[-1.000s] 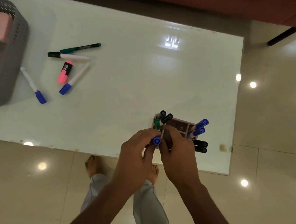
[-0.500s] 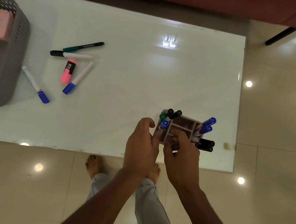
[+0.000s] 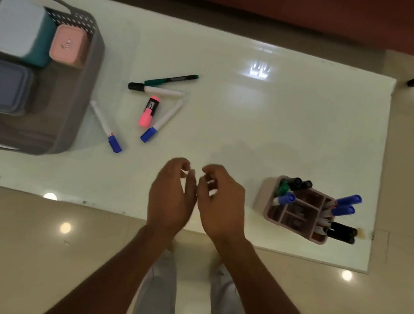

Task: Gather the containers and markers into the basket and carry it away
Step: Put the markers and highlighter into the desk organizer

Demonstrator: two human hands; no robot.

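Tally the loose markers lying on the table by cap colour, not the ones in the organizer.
Blue cap: 2
Black cap: 1
Green marker: 1
Pink highlighter: 1
Total: 5

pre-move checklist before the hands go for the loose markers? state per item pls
1. Left hand empty: ok.
2. Right hand empty: ok.
3. Pen holder upright on the table, released: ok.
4. Five loose markers, e.g. pink highlighter, unobstructed: ok.
5. Basket has free space near its front: ok.
6. All marker caps seated: cannot tell.
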